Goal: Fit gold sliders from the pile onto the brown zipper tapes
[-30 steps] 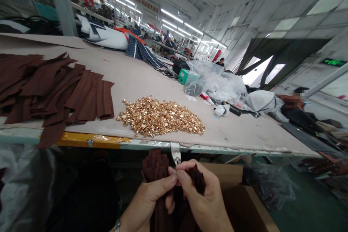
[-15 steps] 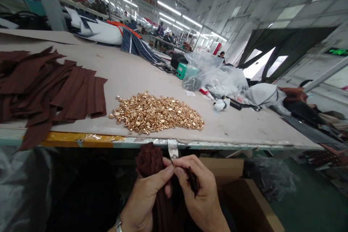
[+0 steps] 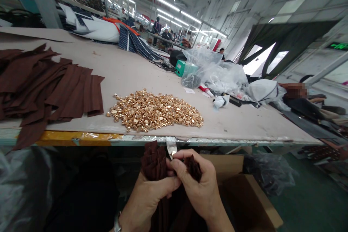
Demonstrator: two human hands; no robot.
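Observation:
Below the table edge, my left hand (image 3: 150,194) is closed around a bundle of brown fabric strips (image 3: 153,161), whose upper ends stick up above the fist. My right hand (image 3: 202,185) has more brown strips (image 3: 193,168) bunched in its palm. Its thumb and index finger are pinched together beside a small shiny metal piece (image 3: 173,154), just under a whitish tab (image 3: 171,144) on the table edge. Whether the fingertips grip that piece is hard to see. Both thumbs are close together. A heap of small gold metal fittings (image 3: 159,112) lies on the table in front of my hands.
Brown strips (image 3: 49,87) are spread on the table (image 3: 122,69) at the left. Clear plastic bags (image 3: 217,72) and a green box (image 3: 181,68) stand toward the back right. An open cardboard box (image 3: 252,195) is below, right of my hands. People work in the background.
My right fingertips have risen slightly and my left thumb now lies lower. The left bundle has turned and shows more of its ends; the strips in my right palm show more too.

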